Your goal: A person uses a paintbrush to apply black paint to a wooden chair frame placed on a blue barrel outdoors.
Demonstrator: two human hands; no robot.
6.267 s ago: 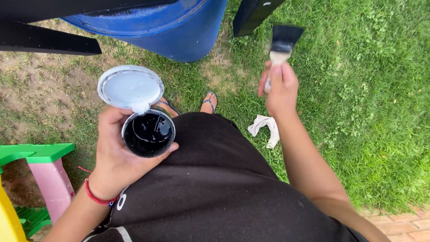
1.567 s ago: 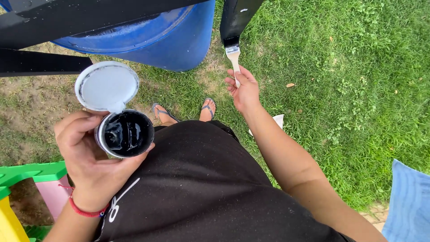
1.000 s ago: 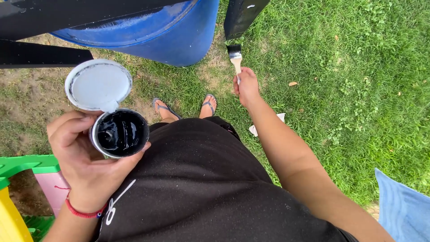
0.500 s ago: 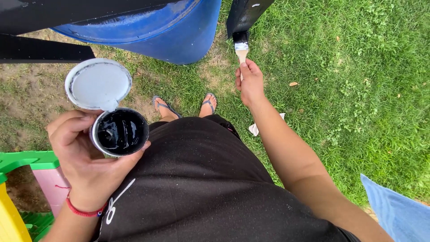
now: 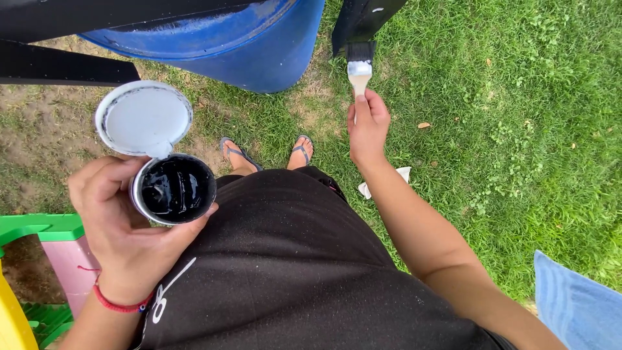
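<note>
Right hand (image 5: pixel 368 126) clenched around the handle of a paintbrush (image 5: pixel 358 68), bristles pressed against a black post (image 5: pixel 363 19) just right of the blue barrel (image 5: pixel 259 45). Long axis of the brush running straight away from the body, bristle end pointing up the picture toward the post, handle end buried in the fist. Left hand (image 5: pixel 123 220) grasping a small tin of black paint (image 5: pixel 175 189), mouth facing up, hinged pale lid (image 5: pixel 144 118) flipped open toward the barrel. Judging by the black beams (image 5: pixel 58 65) left of the barrel, coating well under way; tin far from empty; unpainted remainder not visible. Crumpled white rag (image 5: pixel 389 183) on the grass (image 5: pixel 518 129), nearer than the post.
</note>
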